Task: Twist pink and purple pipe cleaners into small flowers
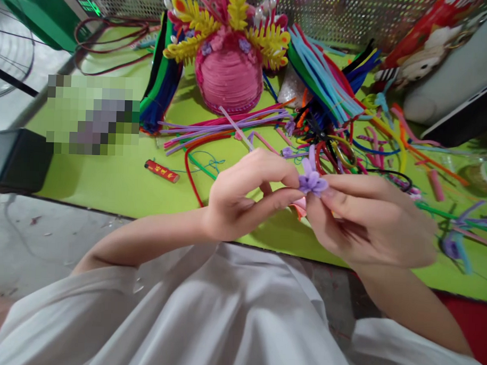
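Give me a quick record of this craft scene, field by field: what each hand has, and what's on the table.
left hand: pinches the small purple flower from its left side
right hand: pinches the same flower from the right
table: green top
behind hands: pink woven crown with yellow leaf shapes
loose items: scattered pipe cleaners; red lighter
far right: plush toy

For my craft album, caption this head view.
Both hands pinch a small purple pipe-cleaner flower above the lime-green table.
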Demonstrator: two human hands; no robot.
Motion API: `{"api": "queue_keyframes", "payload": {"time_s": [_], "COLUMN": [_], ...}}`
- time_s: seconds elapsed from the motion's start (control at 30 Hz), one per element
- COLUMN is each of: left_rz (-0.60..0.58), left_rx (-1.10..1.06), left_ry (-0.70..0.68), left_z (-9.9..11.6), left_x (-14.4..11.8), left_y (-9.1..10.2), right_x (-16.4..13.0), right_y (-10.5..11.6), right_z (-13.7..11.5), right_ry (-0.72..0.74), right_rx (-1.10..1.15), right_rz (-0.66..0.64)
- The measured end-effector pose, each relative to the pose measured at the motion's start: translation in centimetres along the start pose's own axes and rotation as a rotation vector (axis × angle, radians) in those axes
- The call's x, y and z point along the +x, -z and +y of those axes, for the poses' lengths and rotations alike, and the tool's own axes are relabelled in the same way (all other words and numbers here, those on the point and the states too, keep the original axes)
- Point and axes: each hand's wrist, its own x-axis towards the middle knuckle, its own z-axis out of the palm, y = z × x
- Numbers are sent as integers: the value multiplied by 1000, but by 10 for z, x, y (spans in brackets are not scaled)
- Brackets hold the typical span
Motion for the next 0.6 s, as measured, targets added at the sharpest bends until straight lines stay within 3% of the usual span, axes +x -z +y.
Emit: {"api": "queue_keyframes", "payload": {"time_s": [0.1, 0.3, 0.5, 0.6], "left_rz": [36, 26, 42, 39], "left_rx": [-15, -7, 25, 34], "left_ry": [-40, -60, -81, -102], "left_z": [-1, 2, -4, -7], "left_x": [-4, -4, -12, -15], "left_y": [-4, -3, -6, -8], "right_x": [1, 6, 10, 12], "right_y": [-5, -6, -12, -16], "right_z": [-3, -13, -16, -16], "right_ry": [111, 74, 201, 164], "right_rx": [-92, -85, -50, -30], "right_rz": [77, 63, 225, 267]}}
